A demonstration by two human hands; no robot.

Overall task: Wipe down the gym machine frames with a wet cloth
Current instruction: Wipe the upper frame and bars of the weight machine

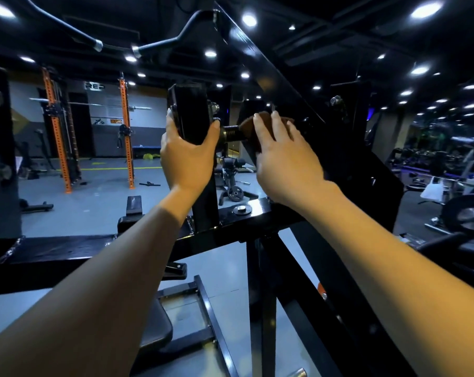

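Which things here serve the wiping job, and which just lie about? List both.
In use: brown cloth under the right hand; black frame block gripped by the left hand; threaded shaft.

Lying about: orange racks; weight plate on the floor; curl bar overhead.

Orange uprights [56, 131] and [127, 131]: rack posts, far left of the grip, across the grey floor [99, 194]. Curved bar [173, 36]: overhead, above the grip. Weight plate [234, 191]: on the floor beyond, below the grip. White bag [433, 190]: far right.
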